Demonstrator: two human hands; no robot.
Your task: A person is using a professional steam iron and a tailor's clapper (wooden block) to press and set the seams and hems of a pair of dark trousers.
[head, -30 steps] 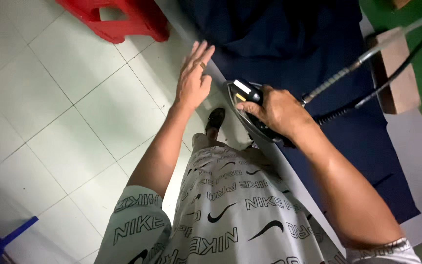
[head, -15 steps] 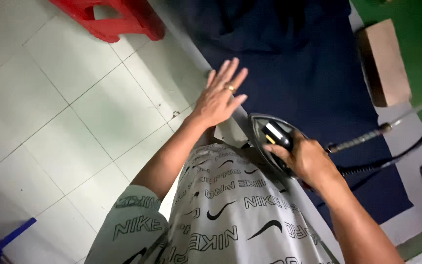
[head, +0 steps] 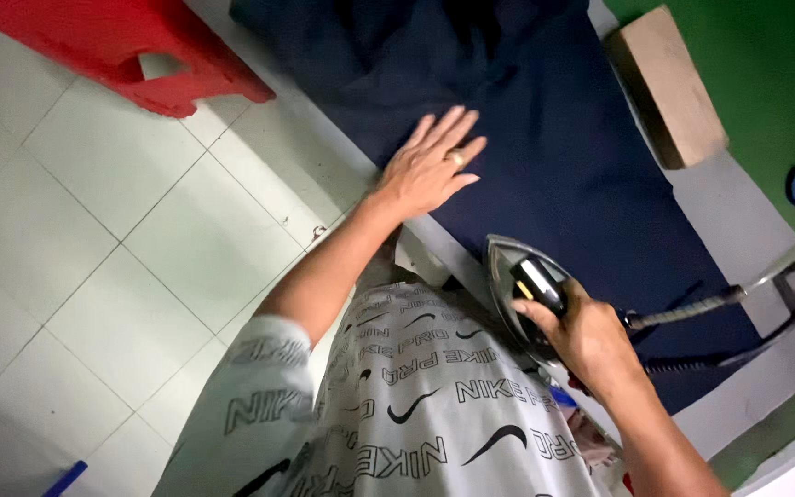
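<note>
Flat and open left hand (head: 430, 166) pressing the dark blue cloth (head: 545, 156) smooth on the grey desk (head: 738, 212), right hand (head: 586, 336) clamped on the shiny metal iron (head: 517, 294) at the cloth's near edge, ironing barely begun.

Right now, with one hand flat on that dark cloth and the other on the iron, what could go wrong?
1. The left hand lies spread on the navy fabric not far from the iron; a quick pass could burn the fingers.
2. The hose and cord trail from the iron across the cloth and might snag or drag it into creases.
3. The right hand keeps the iron near the table edge, where it might slip off.
</note>
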